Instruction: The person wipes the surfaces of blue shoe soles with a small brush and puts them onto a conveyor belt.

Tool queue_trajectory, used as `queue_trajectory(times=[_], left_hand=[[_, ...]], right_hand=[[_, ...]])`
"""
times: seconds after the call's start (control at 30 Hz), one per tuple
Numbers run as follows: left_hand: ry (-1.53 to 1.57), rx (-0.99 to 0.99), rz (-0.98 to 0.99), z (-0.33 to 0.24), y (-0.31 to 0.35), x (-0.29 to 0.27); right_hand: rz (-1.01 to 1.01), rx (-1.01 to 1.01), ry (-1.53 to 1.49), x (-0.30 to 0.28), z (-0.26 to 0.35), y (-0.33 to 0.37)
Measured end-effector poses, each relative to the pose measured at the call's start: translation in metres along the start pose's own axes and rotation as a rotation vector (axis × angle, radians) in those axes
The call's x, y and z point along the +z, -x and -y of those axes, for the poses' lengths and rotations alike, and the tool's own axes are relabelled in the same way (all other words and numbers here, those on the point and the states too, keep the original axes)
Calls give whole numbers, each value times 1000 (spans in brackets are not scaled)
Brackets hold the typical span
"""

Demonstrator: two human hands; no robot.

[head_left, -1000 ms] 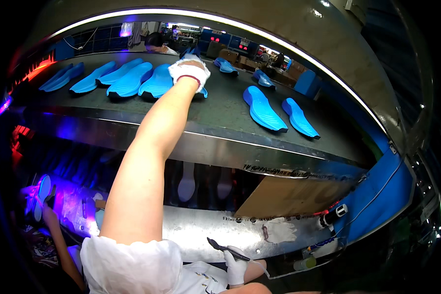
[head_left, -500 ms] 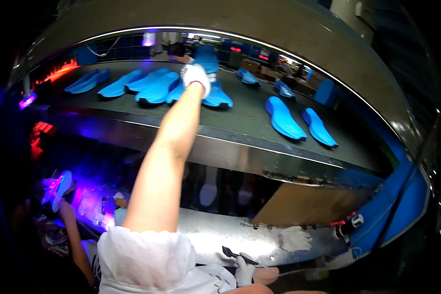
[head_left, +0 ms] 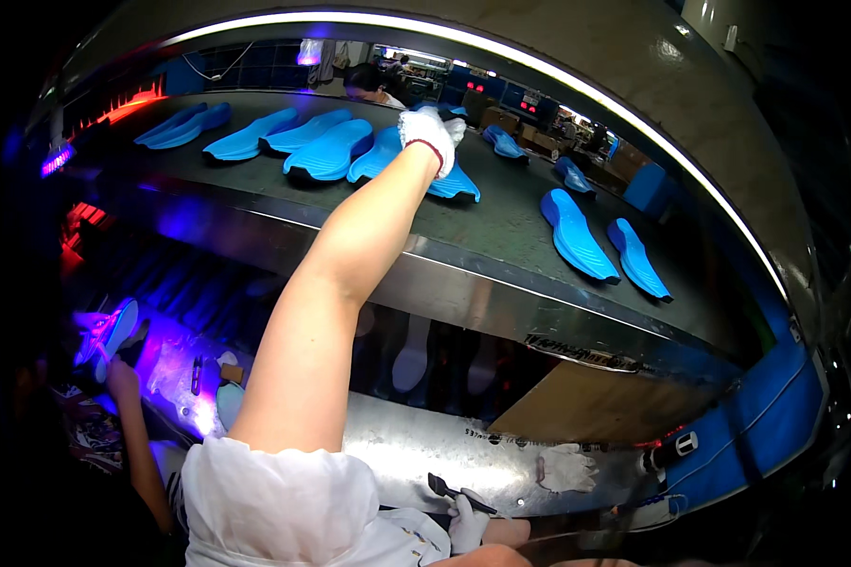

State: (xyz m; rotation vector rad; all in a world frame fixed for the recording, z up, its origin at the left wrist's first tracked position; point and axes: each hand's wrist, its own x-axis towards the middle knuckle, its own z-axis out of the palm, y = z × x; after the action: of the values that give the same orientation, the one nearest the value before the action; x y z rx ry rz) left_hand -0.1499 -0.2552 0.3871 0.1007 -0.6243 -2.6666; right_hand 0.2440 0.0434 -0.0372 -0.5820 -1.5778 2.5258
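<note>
My left hand, in a white knitted glove, reaches across the dark conveyor belt among blue shoe soles. One blue sole shows just beyond its fingers, and another blue sole lies under the wrist. The back of the glove hides most of the fingers, so their grip is unclear. Low in the view, my right hand, also in a white glove, is closed round the handle of a black brush. The brush head points up and left, above the metal ledge.
More blue soles lie leftward on the belt, with a separate pair at right. A spare white glove rests on the ledge near a cardboard sheet. At left, another person's hand holds a shoe under violet light.
The blue sole that stood upright at my left hand now lies lower, just past the fingers. My view has shifted slightly. My right hand keeps the brush.
</note>
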Motion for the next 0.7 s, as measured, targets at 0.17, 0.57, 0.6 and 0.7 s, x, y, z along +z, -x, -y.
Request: queue_trajectory(times=[0.17, 0.57, 0.6, 0.7], left_hand=[[-317, -5, 2, -7, -17, -8], [-411, -8, 8, -10, 25, 6], [-360, -47, -7, -11, 30, 10], [-417, -214, 184, -18, 54, 11]], right_hand=[[72, -64, 85, 5, -4, -1], [34, 18, 6, 13, 5, 10], [34, 20, -11, 14, 5, 12], [41, 8, -48, 12, 5, 14]])
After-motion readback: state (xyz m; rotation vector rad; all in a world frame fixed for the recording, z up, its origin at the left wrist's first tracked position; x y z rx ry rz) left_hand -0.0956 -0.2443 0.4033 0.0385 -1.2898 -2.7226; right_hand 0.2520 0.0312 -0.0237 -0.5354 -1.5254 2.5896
